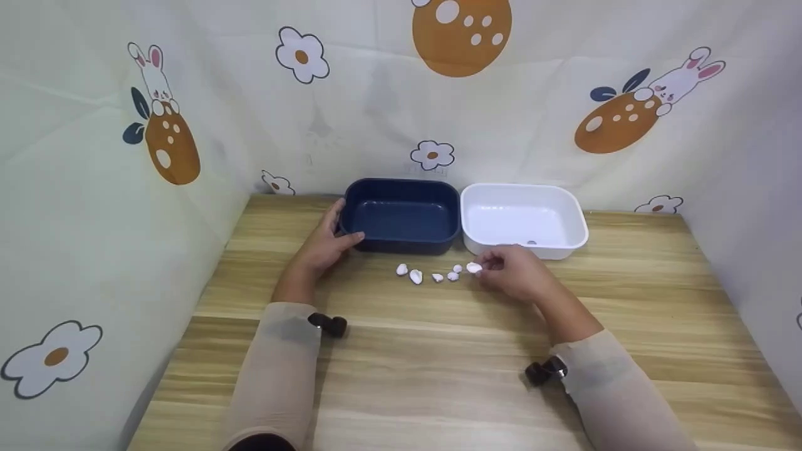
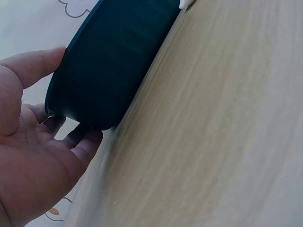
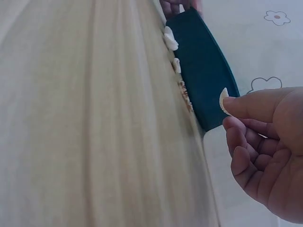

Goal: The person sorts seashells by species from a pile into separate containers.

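Sleeves [image 1: 276, 366] nearest, I see the left hand [image 1: 322, 245] gripping the blue tub [image 1: 407, 246], the right hand [image 1: 515, 272] pinching a shell [image 1: 473, 268].

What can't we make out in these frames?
Head: dark spot in the white basin; too small to identify.
Left wrist: inside of the blue basin; its outer wall hides it.
Left wrist: white shell; top edge cuts it off.
Right wrist: small shells; blurred.
Right wrist: part of the held shell; the right hand covers it.
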Available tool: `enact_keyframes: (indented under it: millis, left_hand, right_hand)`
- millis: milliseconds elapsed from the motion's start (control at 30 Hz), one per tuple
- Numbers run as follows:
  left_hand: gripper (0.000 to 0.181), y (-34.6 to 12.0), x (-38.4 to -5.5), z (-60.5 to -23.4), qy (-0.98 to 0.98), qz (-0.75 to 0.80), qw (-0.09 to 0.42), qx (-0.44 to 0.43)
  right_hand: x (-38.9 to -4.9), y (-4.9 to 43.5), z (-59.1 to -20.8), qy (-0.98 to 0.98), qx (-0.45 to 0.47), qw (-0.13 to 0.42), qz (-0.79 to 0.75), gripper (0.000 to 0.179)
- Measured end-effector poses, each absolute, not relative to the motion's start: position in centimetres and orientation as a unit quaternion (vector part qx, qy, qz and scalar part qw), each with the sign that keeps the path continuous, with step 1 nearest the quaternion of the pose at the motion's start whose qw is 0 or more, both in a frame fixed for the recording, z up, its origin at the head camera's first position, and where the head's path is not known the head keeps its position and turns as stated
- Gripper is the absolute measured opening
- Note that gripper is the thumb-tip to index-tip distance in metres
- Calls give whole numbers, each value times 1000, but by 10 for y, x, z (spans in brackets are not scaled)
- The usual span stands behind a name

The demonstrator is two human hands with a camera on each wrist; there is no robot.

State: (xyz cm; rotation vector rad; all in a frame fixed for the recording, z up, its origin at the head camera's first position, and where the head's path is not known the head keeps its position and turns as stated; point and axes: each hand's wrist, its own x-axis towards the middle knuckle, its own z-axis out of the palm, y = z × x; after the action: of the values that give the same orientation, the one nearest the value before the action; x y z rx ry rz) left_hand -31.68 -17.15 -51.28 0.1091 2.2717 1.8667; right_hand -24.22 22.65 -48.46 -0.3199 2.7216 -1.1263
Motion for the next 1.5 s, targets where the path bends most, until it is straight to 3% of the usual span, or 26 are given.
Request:
enact_keyframes:
  millis: [233, 967, 1500]
  left_hand:
    - [97, -171, -317, -515, 767, 634, 91, 38]
    - [97, -172, -317, -515, 768, 633, 94, 37]
    - [98, -171, -315, -511, 778, 621, 94, 28]
  right_hand:
    - [-247, 220, -476, 917, -94, 72, -381, 21]
    - [-292, 156, -447, 900, -83, 63, -423, 23]
    - [-308, 147, -442, 899, -86, 43, -427, 30]
